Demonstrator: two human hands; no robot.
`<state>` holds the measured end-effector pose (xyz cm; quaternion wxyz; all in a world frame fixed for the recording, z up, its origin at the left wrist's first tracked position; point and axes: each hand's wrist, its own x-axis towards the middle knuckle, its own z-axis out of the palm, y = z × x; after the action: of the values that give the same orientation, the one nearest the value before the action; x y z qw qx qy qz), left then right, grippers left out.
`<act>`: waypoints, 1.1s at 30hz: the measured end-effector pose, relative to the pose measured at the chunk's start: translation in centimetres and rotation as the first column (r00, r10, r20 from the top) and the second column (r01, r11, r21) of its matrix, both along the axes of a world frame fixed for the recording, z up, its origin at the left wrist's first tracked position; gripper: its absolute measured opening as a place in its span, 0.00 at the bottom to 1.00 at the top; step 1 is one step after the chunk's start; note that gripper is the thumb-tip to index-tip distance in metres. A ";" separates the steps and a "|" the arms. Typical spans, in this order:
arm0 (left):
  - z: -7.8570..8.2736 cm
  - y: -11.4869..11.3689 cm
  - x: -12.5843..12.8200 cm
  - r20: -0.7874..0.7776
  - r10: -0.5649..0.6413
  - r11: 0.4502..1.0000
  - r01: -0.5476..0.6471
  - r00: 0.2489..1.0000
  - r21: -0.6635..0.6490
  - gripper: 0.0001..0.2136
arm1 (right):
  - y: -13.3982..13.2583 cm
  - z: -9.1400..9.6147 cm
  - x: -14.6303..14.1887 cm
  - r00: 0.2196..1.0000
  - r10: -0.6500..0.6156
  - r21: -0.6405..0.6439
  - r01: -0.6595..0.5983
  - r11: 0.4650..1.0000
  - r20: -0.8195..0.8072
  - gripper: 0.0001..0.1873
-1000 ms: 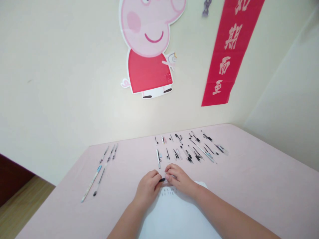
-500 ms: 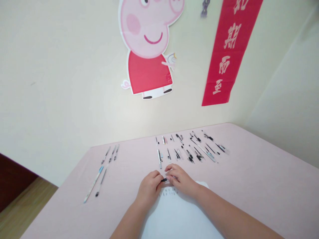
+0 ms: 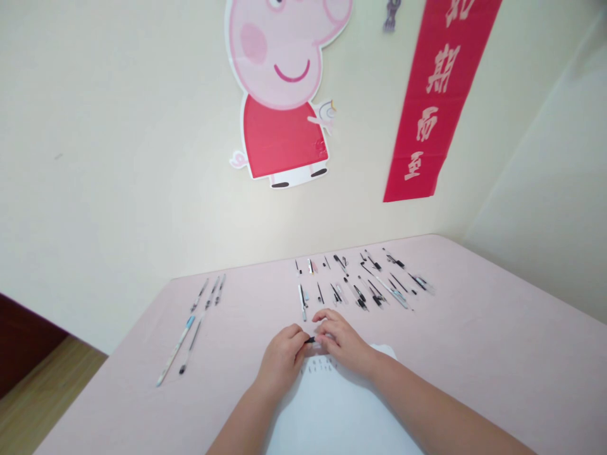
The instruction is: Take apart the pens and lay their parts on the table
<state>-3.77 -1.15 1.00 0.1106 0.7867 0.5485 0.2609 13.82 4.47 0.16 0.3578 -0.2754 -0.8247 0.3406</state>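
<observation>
My left hand (image 3: 283,355) and my right hand (image 3: 342,340) meet over the pink table (image 3: 497,354), fingertips pinched together on a small black pen part (image 3: 310,340) held between them. Both hands sit just above the far edge of a white sheet (image 3: 336,411) with a row of small marks. Just beyond my fingers lie rows of taken-apart pen pieces (image 3: 360,284).
Whole pens (image 3: 192,328) lie in a loose group at the table's left side. The table stands against a cream wall with a cartoon pig sticker (image 3: 284,88) and a red banner (image 3: 436,95). Wooden floor (image 3: 28,411) shows past the left edge.
Hands have stayed together on the small black part, with only slight finger shifts. The view has wobbled a little.
</observation>
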 end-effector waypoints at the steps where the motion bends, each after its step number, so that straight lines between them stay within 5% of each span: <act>1: 0.0 0.0 0.0 -0.001 -0.001 1.000 0.001 1.000 -0.002 0.10 | 0.0 0.0 0.0 1.000 -0.001 -0.006 0.001 1.000 -0.003 0.06; 33: 0.0 0.0 0.0 -0.037 0.011 1.000 -0.012 0.999 -0.022 0.08 | 0.4 -0.2 -0.1 0.999 -0.027 -0.001 0.028 1.000 0.032 0.09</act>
<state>-3.74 -1.12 1.00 0.1076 0.7868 0.5579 0.2409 13.75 4.86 0.00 0.3487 -0.2925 -0.8262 0.3319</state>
